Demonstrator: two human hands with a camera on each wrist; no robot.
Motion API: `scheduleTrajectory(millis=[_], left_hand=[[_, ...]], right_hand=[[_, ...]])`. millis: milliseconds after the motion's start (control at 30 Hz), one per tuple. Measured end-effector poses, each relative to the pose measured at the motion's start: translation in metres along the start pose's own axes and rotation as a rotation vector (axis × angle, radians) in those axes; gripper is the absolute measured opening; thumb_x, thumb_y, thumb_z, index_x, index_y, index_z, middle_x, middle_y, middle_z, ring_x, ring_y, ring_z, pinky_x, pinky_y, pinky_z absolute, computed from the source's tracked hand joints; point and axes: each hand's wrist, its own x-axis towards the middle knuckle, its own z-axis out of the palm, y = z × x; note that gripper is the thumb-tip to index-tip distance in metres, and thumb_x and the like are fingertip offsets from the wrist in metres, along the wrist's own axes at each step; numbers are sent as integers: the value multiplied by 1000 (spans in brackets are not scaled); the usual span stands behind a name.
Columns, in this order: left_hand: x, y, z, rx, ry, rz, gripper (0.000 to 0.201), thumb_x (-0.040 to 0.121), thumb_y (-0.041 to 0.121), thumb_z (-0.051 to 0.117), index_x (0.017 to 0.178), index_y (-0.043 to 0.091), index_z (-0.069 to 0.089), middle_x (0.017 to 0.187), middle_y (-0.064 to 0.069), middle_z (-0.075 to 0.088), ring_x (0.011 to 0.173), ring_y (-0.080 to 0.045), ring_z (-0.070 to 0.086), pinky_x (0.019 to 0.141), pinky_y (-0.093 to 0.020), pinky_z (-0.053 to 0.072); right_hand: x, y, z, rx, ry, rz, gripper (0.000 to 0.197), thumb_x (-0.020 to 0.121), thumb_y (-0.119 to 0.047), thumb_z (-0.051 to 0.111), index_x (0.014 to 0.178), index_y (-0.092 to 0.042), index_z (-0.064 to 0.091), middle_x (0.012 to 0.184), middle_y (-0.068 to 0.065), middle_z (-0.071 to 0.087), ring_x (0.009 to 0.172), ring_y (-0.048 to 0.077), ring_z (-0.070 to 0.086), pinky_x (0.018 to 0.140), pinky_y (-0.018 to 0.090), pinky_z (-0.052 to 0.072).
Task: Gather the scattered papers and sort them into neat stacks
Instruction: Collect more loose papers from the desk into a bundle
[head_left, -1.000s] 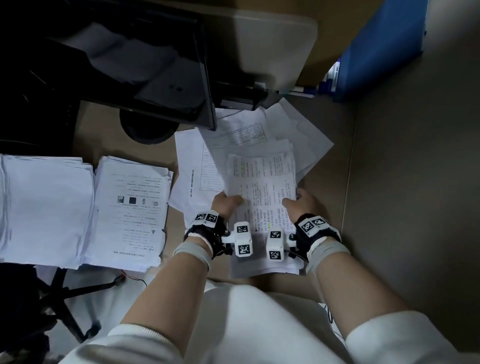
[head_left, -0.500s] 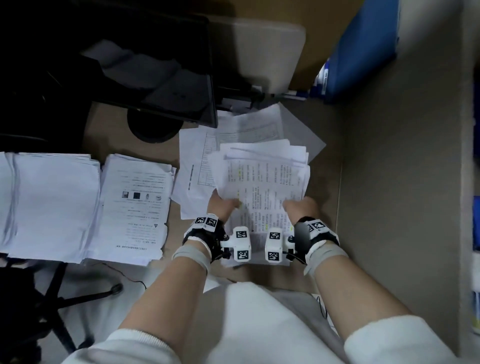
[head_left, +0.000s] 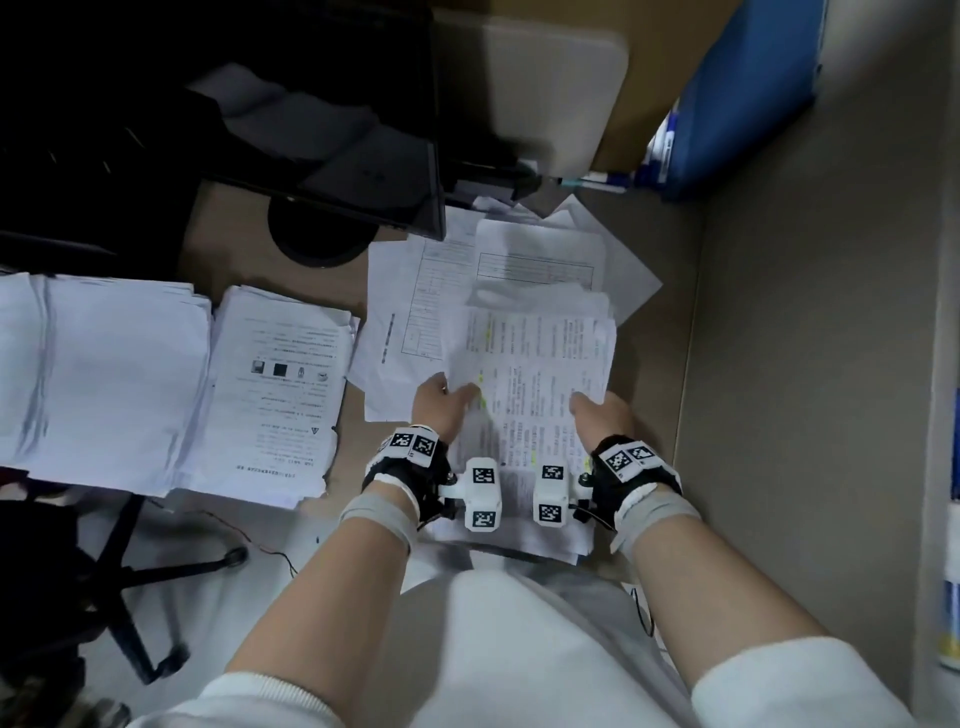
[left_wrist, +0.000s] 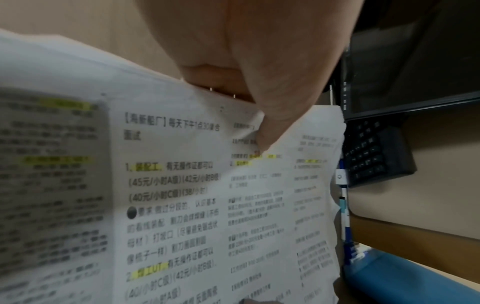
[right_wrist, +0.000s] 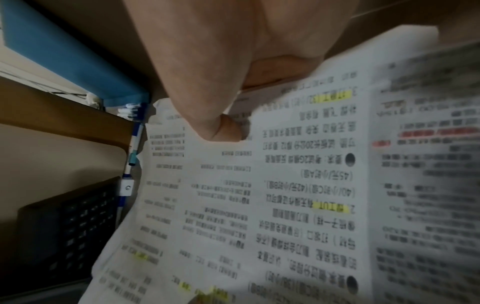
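Papers (head_left: 530, 374) held as a bundle in both hands, above the desk (head_left: 670, 322) in front of the person.
Left hand (head_left: 441, 410) pinches the bundle's left edge, thumb on top; right hand (head_left: 602, 421) pinches the right edge likewise. Loose sheets (head_left: 415, 312) lie under and beyond the bundle. Two stacks (head_left: 280, 384) sit side by side at left. Monitor (head_left: 311, 145) and blue folder (head_left: 743, 93) stand at the back; grey partition (head_left: 810, 338) at right.
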Motion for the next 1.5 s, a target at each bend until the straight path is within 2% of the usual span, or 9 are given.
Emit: scheduleTrajectory(millis=[267, 367, 433, 633, 833, 967, 1133, 1300, 1500], left_hand=[[22, 67, -3, -1, -17, 98, 25, 87, 11, 68, 110, -1, 69, 100, -14, 71, 83, -27, 63, 69, -30, 48], [36, 75, 0, 75, -87, 9, 27, 85, 12, 68, 109, 1, 70, 99, -14, 72, 84, -28, 68, 79, -38, 59], [47, 70, 4, 80, -151, -73, 31, 79, 13, 70, 107, 1, 70, 103, -15, 74, 88, -32, 72, 82, -44, 61], [61, 81, 16, 27, -122, -17, 33, 79, 19, 66, 106, 2, 67, 104, -19, 72, 97, -37, 70, 86, -55, 59], [126, 55, 24, 86, -6, 21, 88, 55, 52, 67, 133, 14, 64, 143, -11, 53, 134, -29, 49, 109, -48, 44], [90, 91, 13, 11, -113, -22, 65, 74, 27, 77, 133, 6, 60, 129, -10, 66, 116, -30, 64, 101, -43, 52], [81, 85, 6, 89, -86, 62, 34, 89, 4, 63, 122, 2, 61, 115, -15, 70, 90, -26, 66, 64, -20, 54], [90, 70, -37, -65, 95, 12, 79, 87, 9, 70, 152, 22, 29, 111, -11, 67, 96, -30, 67, 84, -38, 55], [116, 42, -75, 130, 70, -76, 75, 69, 36, 78, 139, 20, 57, 147, -12, 49, 127, -31, 56, 106, -41, 48]], right_hand=[[30, -56, -10, 79, 55, -10, 23, 96, -12, 51, 117, -7, 56, 103, 7, 62, 76, 23, 59, 51, 23, 34], [44, -64, -7, 47, 58, 49, 38, 84, -17, 65, 119, -4, 54, 107, 6, 64, 93, 25, 65, 60, 27, 48], [50, -59, -5, -33, 64, 115, 48, 73, -30, 71, 111, -3, 58, 97, 7, 67, 83, 26, 68, 65, 33, 54], [64, -76, -2, 116, 133, 60, 37, 89, -13, 63, 124, -3, 57, 117, 12, 65, 93, 24, 61, 79, 30, 47], [92, -114, 5, -118, 3, 0, 72, 72, -42, 72, 134, -11, 54, 131, 11, 57, 117, 32, 57, 95, 41, 51], [93, -114, 13, -7, -28, 120, 77, 84, -22, 75, 145, -2, 32, 142, 12, 49, 126, 30, 52, 100, 34, 43], [78, -89, 26, 47, 47, 67, 42, 93, -10, 64, 133, 0, 54, 133, 17, 60, 120, 33, 58, 92, 30, 45], [57, -94, 53, -25, -94, 97, 57, 97, -27, 61, 142, 3, 43, 141, 18, 51, 127, 35, 51, 91, 31, 39], [47, -105, 102, -202, -83, 184, 84, 86, -37, 70, 145, -2, 21, 147, 20, 34, 130, 40, 42, 102, 46, 42]])
